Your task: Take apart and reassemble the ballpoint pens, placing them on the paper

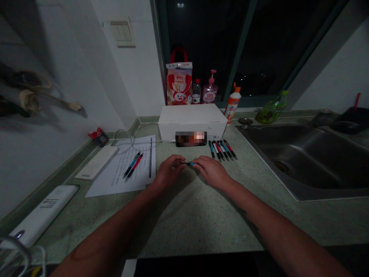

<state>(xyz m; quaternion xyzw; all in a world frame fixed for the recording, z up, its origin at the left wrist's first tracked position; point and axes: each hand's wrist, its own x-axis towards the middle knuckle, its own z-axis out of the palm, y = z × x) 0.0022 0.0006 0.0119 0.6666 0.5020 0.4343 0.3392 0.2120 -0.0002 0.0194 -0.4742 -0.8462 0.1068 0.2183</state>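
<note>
Between my two hands, above the middle of the counter, is a blue and black pen (190, 164). My left hand (171, 169) pinches its dark end, and my right hand (211, 169) has its fingers closed on the blue end. Parts of the pen are hidden by the fingers. To the right of my right hand, several pens (222, 150) in blue, red, white and black lie side by side. A blue pen (132, 164) and a red pen (135, 166) rest on a printed sheet (115, 184) to the left.
Behind my hands a phone (191, 139) leans on a white box (192, 115). A steel sink (311, 161) is at the right. Bottles, including an orange-capped one (233, 104), stand near the window. A white power strip (43, 215) and cables lie at the left.
</note>
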